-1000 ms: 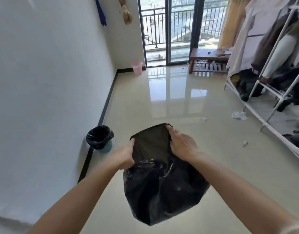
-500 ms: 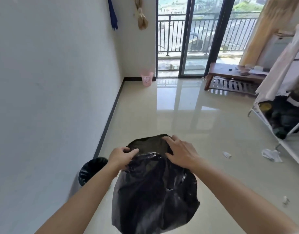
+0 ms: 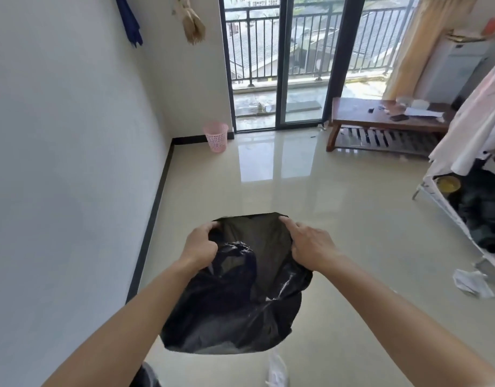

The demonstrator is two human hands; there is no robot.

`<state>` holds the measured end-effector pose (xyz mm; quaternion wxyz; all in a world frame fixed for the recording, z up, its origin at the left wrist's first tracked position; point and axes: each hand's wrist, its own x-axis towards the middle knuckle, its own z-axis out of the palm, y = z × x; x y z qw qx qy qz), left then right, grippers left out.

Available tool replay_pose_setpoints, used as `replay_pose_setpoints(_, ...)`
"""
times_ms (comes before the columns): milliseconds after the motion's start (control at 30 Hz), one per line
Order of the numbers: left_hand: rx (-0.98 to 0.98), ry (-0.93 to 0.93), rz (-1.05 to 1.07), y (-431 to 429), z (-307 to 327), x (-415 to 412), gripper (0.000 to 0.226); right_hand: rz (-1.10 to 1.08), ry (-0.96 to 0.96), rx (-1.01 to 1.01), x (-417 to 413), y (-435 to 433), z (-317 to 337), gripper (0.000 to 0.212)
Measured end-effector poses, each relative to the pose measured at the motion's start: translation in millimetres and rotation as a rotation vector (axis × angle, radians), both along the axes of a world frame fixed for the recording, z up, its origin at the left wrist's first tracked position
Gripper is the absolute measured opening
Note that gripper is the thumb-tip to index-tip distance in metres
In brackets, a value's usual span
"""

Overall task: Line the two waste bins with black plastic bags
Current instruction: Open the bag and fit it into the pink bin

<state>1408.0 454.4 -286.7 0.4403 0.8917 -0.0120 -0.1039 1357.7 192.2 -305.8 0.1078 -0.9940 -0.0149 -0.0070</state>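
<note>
Black plastic bag [image 3: 235,297] held at chest height by a person crossing a tiled room, its mouth pulled open between two bare hands; the left hand [image 3: 200,245] is curled shut on the near-left rim, fingers [image 3: 210,226] hooked over the edge, while the right hand [image 3: 306,244] clamps the right rim, its fingers [image 3: 289,223] pressed flat along the far lip; below the grips the body of the bag hangs slack and billowed, clear of the floor; well beyond the fingertips, in the far corner beside the balcony door [image 3: 280,62], stands a pink mesh waste bin [image 3: 216,136], unlined as far as can be seen; to the right of the right hand lie a low wooden bench [image 3: 386,118] and crumpled paper [image 3: 471,283] on the floor. To do this step well, both rims likely need to stay pinched and spread wider than the bin's top, so the bag drops inside and the edge folds over cleanly; letting go on one side risks the mouth collapsing.
</note>
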Motion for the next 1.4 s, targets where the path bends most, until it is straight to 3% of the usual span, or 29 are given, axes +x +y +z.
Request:
replay_pose_setpoints(167,-0.110,0.016,0.261,-16.9,33.3,158.4,0.033,-0.003,-0.031,-0.033,178.1,-24.7,30.0,0.069)
replay_pose_setpoints(233,-0.109,0.016,0.293,-8.1,45.5,222.5,0.033,0.010,-0.056,-0.043,251.4,-22.9,43.4,0.065)
replay_pose_setpoints(300,-0.023,-0.022,0.230,4.5,46.2,288.1,0.033,0.031,-0.086,-0.061,324.3,-15.4,49.5,0.062)
replay_pose_setpoints(400,0.247,-0.128,0.016,21.6,35.4,383.0,0.008,0.070,-0.136,-0.062,428.0,-4.0,47.4,0.057)
replay_pose_setpoints(567,0.482,-0.284,-0.221,34.7,22.9,555.0,0.021,0.082,-0.138,-0.078,597.8,6.6,37.2,0.046)
replay_pose_setpoints(800,0.720,-0.405,-0.336,14.4,49.0,797.4,0.021,0.006,-0.065,-0.096,800.1,-26.5,52.9,0.060)
replay_pose_setpoints(967,0.917,-0.446,-0.174,-21.7,38.8,960.9,0.037,0.027,0.151,-0.045,944.7,-64.5,41.2,0.092)
replay_pose_setpoints(1067,0.958,-0.387,-0.089,-44.0,27.8,1050.0,0.043,0.107,0.271,-0.002,1040.5,-82.2,30.6,0.121)
replay_pose_setpoints(1167,1.064,-0.292,-0.132,-63.3,25.7,1135.4,0.055,0.150,0.341,-0.006,1135.2,-98.6,23.3,0.136)
replay_pose_setpoints(1233,1.182,-0.247,-0.208,-67.4,28.8,1175.3,0.066,0.182,0.389,-0.073,1187.7,-108.5,25.0,0.131)
replay_pose_setpoints(1300,1.266,-0.207,-0.248,-68.9,29.7,1222.1,0.071,0.206,0.368,-0.131,1248.5,-116.7,30.4,0.108)
replay_pose_setpoints(1400,1.256,-0.124,-0.239,-58.4,26.7,1283.4,0.077,0.230,0.324,-0.173,1329.0,-113.4,44.7,0.095)
